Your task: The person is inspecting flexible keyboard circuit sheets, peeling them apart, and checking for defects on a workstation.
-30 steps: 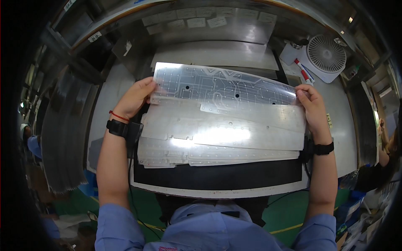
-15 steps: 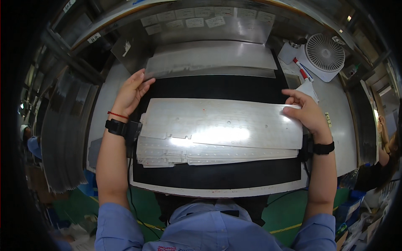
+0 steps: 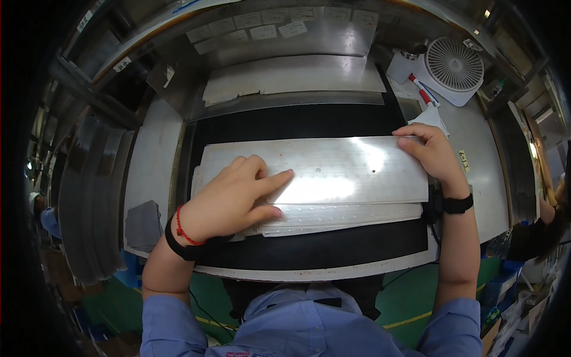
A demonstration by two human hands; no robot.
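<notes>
A thin silvery metal sheet (image 3: 339, 157) lies on top of a stack of similar metal sheets (image 3: 345, 214), whose embossed front edges stick out nearer to me. My left hand (image 3: 235, 193) is over the left part of the top sheet, palm down, fingers spread, the index finger pointing right across its surface. Nothing shows held in it, and it hides the stack's front left part. At the far right corner, my right hand (image 3: 429, 153) rests by the sheet's edge, thumb and index finger apart. The stack sits on a black mat (image 3: 333, 253).
More metal sheets (image 3: 291, 77) lie behind the mat, before an upright metal panel with paper notes. A white fan (image 3: 455, 65) and red-capped markers (image 3: 423, 95) are at the back right. Grey cloth-like pieces (image 3: 143, 226) lie left. Dark sheets (image 3: 89, 196) stand far left.
My left hand has come from the far left of the mat down onto the top sheet. The top sheet now lies flatter on the stack. My right hand stays at its corner.
</notes>
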